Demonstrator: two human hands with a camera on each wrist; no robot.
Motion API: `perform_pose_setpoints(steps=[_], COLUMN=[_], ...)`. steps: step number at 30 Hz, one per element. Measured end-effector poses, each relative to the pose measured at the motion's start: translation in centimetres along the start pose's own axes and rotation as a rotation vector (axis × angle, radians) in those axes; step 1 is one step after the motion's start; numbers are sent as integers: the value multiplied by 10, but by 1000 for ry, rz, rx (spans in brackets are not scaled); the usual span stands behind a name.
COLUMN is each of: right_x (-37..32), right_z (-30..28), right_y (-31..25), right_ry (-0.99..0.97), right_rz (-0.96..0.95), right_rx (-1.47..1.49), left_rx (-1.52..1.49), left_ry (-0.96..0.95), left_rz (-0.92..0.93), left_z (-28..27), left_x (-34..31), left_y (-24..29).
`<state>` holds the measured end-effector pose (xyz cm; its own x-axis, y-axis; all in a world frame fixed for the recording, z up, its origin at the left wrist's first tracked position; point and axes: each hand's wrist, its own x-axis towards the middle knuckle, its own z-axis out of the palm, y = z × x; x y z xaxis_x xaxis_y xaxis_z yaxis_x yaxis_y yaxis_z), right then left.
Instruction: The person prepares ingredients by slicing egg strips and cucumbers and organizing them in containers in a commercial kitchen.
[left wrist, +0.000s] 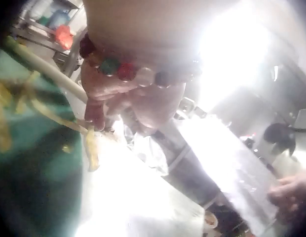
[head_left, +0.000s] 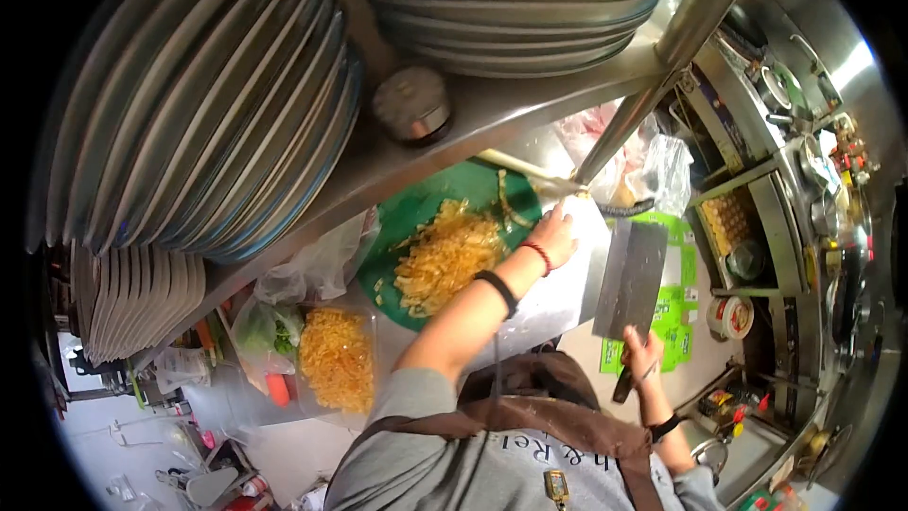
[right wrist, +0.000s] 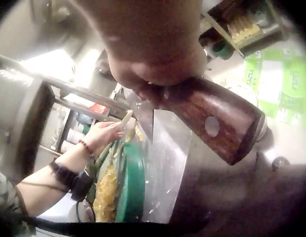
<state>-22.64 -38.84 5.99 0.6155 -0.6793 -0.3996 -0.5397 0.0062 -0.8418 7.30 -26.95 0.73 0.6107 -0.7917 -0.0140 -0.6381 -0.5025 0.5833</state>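
Note:
My left hand (head_left: 556,238) is over the right edge of a round green cutting board (head_left: 380,270). In the left wrist view its fingertips pinch a yellow vegetable strip (left wrist: 92,152), one end of which hangs down over the steel counter. Chopped yellow vegetable (head_left: 449,260) lies heaped on the board. Out to the right, past the counter's edge, my right hand (head_left: 643,360) grips a cleaver (head_left: 632,270) by its wooden handle (right wrist: 215,118). The broad blade points away from me, apart from the board.
Low over the board's far side runs a steel shelf (head_left: 511,118) with stacked plates (head_left: 208,104). A clear container of chopped yellow vegetable (head_left: 338,360) stands left of the board. A long pale stick (head_left: 530,168) lies at the board's far edge, before plastic bags (head_left: 667,175).

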Motion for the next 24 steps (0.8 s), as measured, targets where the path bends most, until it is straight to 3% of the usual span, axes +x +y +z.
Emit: perform_pose_setpoints(steps=[1,2,3,4,5,6,8,11,18,19,24], right_x=[6,-7,-7,-6,-2,0,8,29,79,86,106], right_z=[-1,-1,-5,-11,-17,-24,-37,-52,-49,-45,-9], right_y=[22,-16,-19,-15,-2,2,16,27,-7,-8,-39], right_ry=[16,-14,-23,-30,-34,-43,-80,-145,-371,-397,-603], right_rz=[65,246,304,306,281,247,259,261,165,142,203], right_rx=[101,257,357,345,389,360,426,310,133,122,213], left_rx=[101,198,304,406,191,243,552,224,304,318,106], left_ry=[-15,-30,-67,-107,-94,-125,-99,-77,-115,-11,333], left_rz=[-158,-319,-408,-503,-590,-621,-623,-567,-539,-444,-495], left_z=[27,45,45,37,30,52,80,40,4,0,-64], left_x=[29,54,73,87,94,106,115,110,88,76,2], left_y=[-2,-4,-4,-1,1,-19,-40,-32,-11,-12,-25])
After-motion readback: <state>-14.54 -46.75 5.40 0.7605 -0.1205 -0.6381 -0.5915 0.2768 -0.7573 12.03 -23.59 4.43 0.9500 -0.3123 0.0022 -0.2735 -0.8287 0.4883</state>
